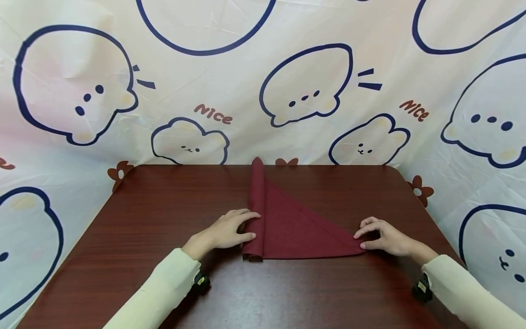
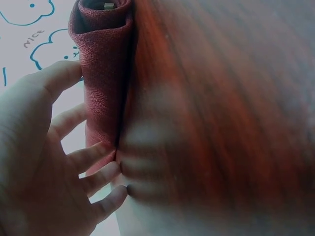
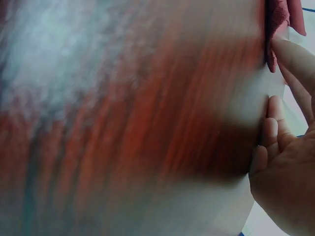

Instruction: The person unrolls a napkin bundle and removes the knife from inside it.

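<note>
A dark red cloth [image 1: 300,233] lies on the table, its left side wound into a long upright-running roll [image 1: 256,201] and its right side flat, tapering to a corner. My left hand [image 1: 226,228] rests on the near part of the roll, fingers spread and fairly straight. In the left wrist view, the thumb and fingers touch the roll [image 2: 103,83], whose layered end shows. My right hand [image 1: 382,235] touches the flat corner with thumb and index finger, a gap between them. The right wrist view shows the thumb against the cloth [image 3: 278,29]; the index fingertip is hidden there.
The brown wood-grain table [image 1: 164,196] extends around the cloth and reflects light near its front. A pale curtain [image 1: 242,87] with cartoon drawings stands behind the table and along both sides. The roll's far end reaches the table's back edge.
</note>
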The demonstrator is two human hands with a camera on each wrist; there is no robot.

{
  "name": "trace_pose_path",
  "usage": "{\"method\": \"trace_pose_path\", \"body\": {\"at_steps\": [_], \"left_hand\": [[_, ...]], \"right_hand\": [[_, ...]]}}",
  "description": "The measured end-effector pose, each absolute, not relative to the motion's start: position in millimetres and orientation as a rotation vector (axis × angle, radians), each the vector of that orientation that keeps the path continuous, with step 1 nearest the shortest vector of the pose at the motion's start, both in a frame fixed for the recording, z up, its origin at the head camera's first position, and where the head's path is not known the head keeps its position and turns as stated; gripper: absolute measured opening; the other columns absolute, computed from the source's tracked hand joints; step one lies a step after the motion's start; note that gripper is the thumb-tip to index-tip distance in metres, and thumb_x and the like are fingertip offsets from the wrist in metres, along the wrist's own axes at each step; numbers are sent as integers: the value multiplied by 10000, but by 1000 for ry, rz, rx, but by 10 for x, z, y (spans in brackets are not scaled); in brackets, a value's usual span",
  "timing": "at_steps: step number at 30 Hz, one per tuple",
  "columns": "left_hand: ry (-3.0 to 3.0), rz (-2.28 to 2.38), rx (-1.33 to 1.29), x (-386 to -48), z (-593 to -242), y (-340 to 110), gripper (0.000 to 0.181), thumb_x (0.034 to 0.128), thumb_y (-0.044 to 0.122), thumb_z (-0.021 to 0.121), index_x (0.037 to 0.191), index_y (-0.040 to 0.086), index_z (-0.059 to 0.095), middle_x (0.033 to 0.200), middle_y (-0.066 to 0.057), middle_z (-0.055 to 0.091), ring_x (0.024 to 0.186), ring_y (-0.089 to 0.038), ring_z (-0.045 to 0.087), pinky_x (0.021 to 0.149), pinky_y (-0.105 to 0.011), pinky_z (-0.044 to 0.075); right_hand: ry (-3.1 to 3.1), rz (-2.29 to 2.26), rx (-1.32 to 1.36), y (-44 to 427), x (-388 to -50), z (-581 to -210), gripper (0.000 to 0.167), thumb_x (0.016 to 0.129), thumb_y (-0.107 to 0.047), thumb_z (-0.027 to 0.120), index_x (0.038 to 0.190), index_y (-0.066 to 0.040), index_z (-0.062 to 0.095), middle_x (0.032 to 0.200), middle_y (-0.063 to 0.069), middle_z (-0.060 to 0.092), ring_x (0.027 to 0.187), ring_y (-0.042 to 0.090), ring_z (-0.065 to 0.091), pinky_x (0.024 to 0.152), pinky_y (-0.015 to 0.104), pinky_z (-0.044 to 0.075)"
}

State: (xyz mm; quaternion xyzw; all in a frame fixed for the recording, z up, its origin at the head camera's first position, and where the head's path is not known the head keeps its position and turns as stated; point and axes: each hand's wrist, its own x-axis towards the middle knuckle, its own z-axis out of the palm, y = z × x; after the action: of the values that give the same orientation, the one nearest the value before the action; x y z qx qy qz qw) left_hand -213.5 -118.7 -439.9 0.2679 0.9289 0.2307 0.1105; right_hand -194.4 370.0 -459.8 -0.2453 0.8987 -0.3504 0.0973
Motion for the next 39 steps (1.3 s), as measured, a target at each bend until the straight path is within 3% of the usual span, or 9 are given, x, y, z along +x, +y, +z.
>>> {"method": "trace_pose_path", "body": {"at_steps": [14, 27, 33, 39], "left_hand": [[2793, 663, 775, -2141, -4252, -1116, 516, 956, 358, 655, 1433, 194, 548, 1572, -156, 425, 1468, -378, 359, 1136, -633, 350], [2836, 518, 967, -2162, -4220, -886, 542, 944, 369, 680, 1436, 179, 553, 1602, -129, 397, 1446, -373, 375, 1102, -612, 390], [2842, 403, 965, -2162, -4256, -852, 515, 930, 407, 701, 1395, 208, 604, 1583, -89, 444, 1448, -363, 380, 1126, -586, 373], [2844, 356, 945, -2149, -4286, -871, 581, 910, 550, 675, 1387, 223, 618, 1574, -94, 450, 1444, -340, 387, 1126, -579, 375]], "right_hand": [[2634, -1029, -730, 3668, -1975, -4575, 177, 857, -208, 801, 1031, -181, 784, 1152, 49, 551, 1054, -61, 428, 889, 238, 409], [2642, -1045, -735, 3722, -1948, -4613, 168, 859, -192, 798, 1026, -180, 781, 1145, 37, 542, 1046, -64, 427, 865, 220, 399], [2646, -1061, -759, 3717, -1953, -4617, 169, 857, -184, 799, 1025, -179, 779, 1148, 40, 546, 1049, -65, 429, 871, 192, 388], [2647, -1046, -753, 3709, -1960, -4608, 174, 855, -189, 801, 1028, -179, 781, 1149, 40, 549, 1049, -66, 430, 874, 197, 396]]}}
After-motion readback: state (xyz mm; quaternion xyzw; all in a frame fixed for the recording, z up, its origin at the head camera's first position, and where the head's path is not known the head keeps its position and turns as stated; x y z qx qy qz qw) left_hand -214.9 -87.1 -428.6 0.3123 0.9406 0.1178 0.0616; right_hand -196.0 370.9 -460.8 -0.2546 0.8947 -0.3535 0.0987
